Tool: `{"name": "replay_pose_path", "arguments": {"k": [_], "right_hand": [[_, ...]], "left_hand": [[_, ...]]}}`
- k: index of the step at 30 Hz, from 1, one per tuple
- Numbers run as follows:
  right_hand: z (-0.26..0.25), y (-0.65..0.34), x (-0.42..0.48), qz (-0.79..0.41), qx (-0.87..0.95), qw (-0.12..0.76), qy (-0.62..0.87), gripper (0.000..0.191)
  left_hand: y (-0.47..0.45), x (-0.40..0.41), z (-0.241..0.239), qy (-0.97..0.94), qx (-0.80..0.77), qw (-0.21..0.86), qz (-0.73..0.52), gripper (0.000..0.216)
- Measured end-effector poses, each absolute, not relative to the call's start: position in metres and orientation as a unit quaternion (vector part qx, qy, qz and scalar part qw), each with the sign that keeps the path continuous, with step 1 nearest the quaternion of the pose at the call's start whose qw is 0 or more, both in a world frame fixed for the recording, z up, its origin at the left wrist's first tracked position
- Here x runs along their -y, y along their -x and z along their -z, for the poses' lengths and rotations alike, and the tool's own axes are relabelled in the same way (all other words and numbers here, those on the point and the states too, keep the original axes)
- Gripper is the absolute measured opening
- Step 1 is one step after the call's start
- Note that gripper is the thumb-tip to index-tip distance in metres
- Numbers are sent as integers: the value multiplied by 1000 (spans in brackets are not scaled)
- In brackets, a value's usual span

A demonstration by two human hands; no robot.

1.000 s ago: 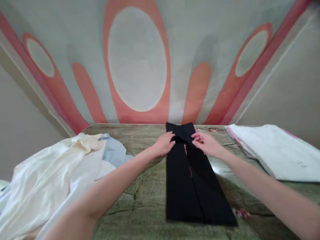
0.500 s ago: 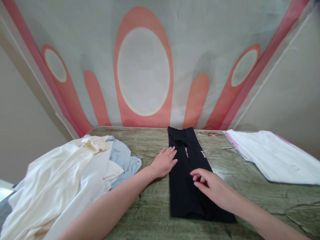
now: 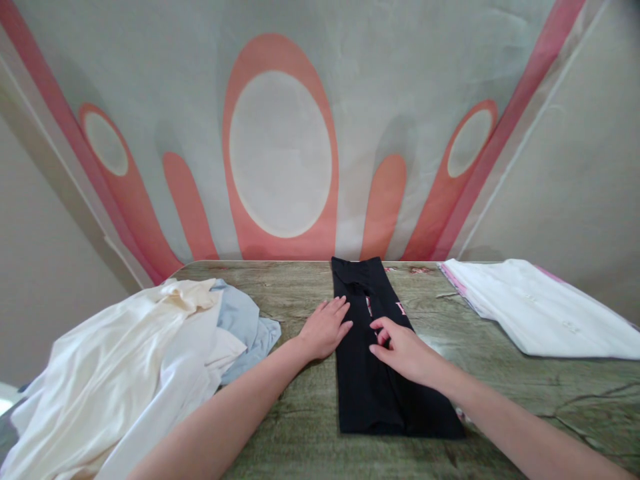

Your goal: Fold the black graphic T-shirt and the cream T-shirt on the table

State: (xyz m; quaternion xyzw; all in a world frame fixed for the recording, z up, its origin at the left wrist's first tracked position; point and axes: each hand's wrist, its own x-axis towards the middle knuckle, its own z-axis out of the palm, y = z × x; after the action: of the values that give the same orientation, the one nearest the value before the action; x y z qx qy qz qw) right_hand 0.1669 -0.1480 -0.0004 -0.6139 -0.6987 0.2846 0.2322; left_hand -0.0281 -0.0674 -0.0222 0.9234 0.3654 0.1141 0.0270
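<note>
A black garment [image 3: 373, 393], folded into a long narrow strip with a bit of pink print showing, lies lengthwise on the green-grey table [image 3: 300, 287]. My left hand [image 3: 324, 328] rests flat at the strip's left edge, fingers stretched out. Over the middle of the strip, my right hand [image 3: 404, 351] has its fingers curled together, pinching at the black cloth near the centre fold.
A heap of cream and white clothes [image 3: 115, 373] with a light blue piece [image 3: 245, 320] covers the table's left side. A flat white folded stack [image 3: 540, 310] with a pink edge lies at the right. A wall with orange ovals [image 3: 280, 153] stands behind.
Both hands have drawn back from the far end of the black garment towards its middle. The left now lies flat at its edge, and the right has shifted slightly up and left.
</note>
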Motion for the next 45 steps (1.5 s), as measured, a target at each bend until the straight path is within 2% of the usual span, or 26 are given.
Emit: {"name": "replay_pose_path", "arguments": {"k": [7,11,15,24,32,45], "right_hand": [[-2,-167,176,-370,705,213,567,35],[-4,-168,200,-413,705,194,543,27],[-5,-167,212,-406,695,205,557,21],[-8,-167,214,-398,680,250,564,27],[-8,-169,217,-421,652,221,591,32],[1,-169,216,-355,689,233,587,25]], "left_hand": [[28,68,21,-924,-364,27,-117,48],[27,68,22,-923,-367,32,-116,49],[27,68,23,-923,-367,32,-112,49],[27,69,22,-922,-368,31,-113,50],[28,68,22,-923,-366,37,-111,50],[28,67,21,-925,-362,37,-110,49]]}}
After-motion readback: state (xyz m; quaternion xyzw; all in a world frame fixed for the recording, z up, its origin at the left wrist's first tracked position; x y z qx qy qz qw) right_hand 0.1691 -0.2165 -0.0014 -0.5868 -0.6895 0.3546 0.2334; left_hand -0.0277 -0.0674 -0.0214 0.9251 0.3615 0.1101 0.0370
